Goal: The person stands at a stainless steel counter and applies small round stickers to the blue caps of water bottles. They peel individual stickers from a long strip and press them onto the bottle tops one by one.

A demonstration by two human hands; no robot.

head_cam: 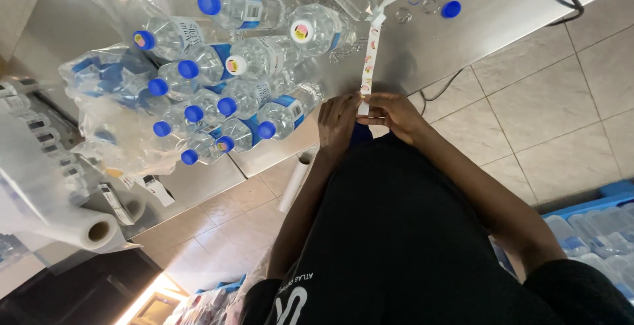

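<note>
My left hand [338,122] and my right hand [391,110] meet at the near edge of a steel table [489,21]. Together they pinch the near end of a long white sticker strip [370,54] with small round coloured stickers on it. The strip runs away from me across the table. Left of my hands lie several clear water bottles [238,94] with blue caps, on their sides, caps toward me. One bottle [316,29] has a round sticker on its white cap.
A loose blue cap [451,9] and clear plastic rings lie at the table's far side. Crumpled plastic wrap [112,140] covers bottles at the left. A white paper roll [92,231] lies lower left. Blue crates [594,226] of bottles stand on the tiled floor at right.
</note>
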